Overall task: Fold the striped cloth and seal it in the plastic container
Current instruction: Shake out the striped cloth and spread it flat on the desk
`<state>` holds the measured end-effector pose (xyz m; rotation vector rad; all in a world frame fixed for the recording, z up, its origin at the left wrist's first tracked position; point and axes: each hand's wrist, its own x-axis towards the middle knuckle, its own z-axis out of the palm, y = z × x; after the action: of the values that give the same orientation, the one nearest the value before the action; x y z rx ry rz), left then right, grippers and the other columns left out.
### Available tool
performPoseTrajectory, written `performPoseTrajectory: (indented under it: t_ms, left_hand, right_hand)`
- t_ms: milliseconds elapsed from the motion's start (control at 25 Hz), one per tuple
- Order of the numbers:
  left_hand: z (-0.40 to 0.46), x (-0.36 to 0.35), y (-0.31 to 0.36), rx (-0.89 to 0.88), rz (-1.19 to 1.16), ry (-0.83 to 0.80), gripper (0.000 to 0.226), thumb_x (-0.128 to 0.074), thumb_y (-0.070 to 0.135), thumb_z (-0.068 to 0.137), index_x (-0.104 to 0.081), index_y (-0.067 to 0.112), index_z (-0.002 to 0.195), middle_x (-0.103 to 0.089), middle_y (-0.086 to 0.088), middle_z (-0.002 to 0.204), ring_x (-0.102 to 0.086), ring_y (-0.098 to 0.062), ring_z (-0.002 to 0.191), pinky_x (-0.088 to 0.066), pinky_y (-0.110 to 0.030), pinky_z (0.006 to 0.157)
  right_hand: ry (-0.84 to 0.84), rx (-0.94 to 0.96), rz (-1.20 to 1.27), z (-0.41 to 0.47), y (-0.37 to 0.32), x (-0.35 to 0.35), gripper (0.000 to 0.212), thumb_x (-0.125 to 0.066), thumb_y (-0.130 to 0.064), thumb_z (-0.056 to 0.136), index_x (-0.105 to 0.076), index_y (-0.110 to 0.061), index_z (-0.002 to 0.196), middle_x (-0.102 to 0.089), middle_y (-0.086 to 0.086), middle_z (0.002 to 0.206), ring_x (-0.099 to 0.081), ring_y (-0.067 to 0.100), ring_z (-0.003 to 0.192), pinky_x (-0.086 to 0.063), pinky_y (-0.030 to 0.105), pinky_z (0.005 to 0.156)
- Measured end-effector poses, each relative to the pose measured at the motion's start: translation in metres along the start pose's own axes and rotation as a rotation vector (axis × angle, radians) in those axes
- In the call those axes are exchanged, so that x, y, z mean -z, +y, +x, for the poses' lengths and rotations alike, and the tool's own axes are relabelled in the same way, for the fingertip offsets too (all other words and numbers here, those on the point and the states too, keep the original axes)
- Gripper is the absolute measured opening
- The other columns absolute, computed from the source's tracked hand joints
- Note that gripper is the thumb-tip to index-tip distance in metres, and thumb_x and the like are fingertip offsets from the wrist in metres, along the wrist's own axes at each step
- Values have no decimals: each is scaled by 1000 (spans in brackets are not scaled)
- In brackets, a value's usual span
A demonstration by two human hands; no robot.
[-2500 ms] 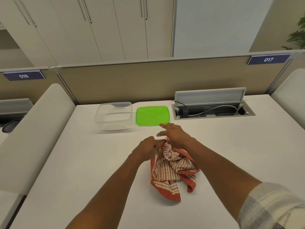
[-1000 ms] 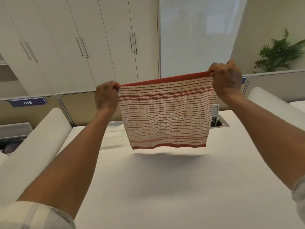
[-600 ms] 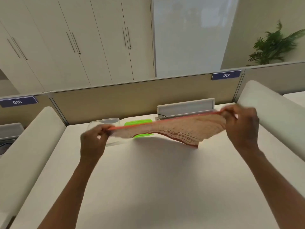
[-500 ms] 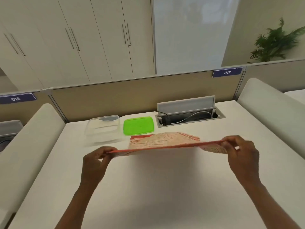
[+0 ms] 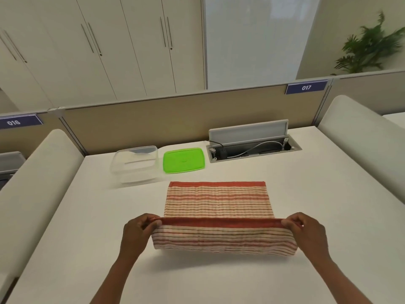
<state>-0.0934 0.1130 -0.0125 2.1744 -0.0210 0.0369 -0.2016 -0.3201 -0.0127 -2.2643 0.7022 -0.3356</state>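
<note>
The left hand (image 5: 137, 234) pinches the near left corner of the striped cloth (image 5: 219, 202), its fingers (image 5: 151, 220) closed on the red hem. The right hand (image 5: 306, 234) grips the near right corner the same way. Between them the near edge is raised and curled over; the far part lies flat on the white surface (image 5: 219, 279). Beyond it the clear plastic container (image 5: 134, 164) stands open with nothing visible inside, the green lid (image 5: 183, 160) flat just beside it. Both forearms are cut off by the bottom edge.
</note>
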Motion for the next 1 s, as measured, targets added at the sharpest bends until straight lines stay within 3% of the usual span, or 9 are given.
performPoseTrajectory:
  t_ms: [120,320,520,680,800,920,1000]
  left_hand:
    - [28,-11,4,-16,38,2,10,-72,16,85,-75,25,83,-74,13,75,-68,-3,70,-56,-31,66]
    - [101,-31,3,-19,146,-22,15,-65,12,88,-75,20,97,-75,3,89,-71,-24,82,-57,-45,79]
    - [165,-55,6,73,197,38,7,-69,14,83,-70,15,90,-75,-7,84,-69,-27,85,-43,-29,73]
    - [200,-71,-2,147,245,40,5,-72,17,82,-72,14,86,-74,-9,84,-67,-31,90,-44,-34,78]
    - [215,-83,-7,213,268,24,8,-73,19,81,-74,14,87,-75,-10,87,-66,-31,93,-47,-37,82]
    - [219,-92,-12,243,273,19,8,-71,21,82,-73,16,88,-75,-8,90,-66,-30,94,-46,-36,82]
    - [219,-96,-17,268,258,27,13,-70,22,83,-72,15,94,-74,-8,95,-66,-29,97,-44,-34,82]
  right_hand:
    - [-34,-2,-36,28,-8,-11,13,-72,-21,81,-66,-24,69,-68,-11,70,-62,9,69,-39,20,57]
    - [-22,-23,-48,87,-29,-30,6,-64,-13,87,-62,-18,86,-67,-1,79,-63,18,73,-41,24,59]
    - [-53,-99,-87,152,-47,-53,6,-68,-20,85,-64,-17,80,-66,0,77,-64,21,74,-42,27,65]
    - [-104,-184,-127,189,-37,-74,13,-63,-19,86,-68,-22,73,-69,-3,80,-62,15,75,-38,22,58]
    - [-116,-224,-162,206,-26,-91,16,-60,-21,88,-65,-23,73,-69,-2,81,-63,16,75,-45,27,63]
    - [-109,-229,-201,214,-19,-104,10,-59,-22,88,-66,-20,80,-70,0,85,-64,19,79,-52,33,71]
    - [-107,-231,-249,215,-15,-110,10,-59,-22,88,-65,-17,96,-70,2,97,-63,20,85,-51,34,74]
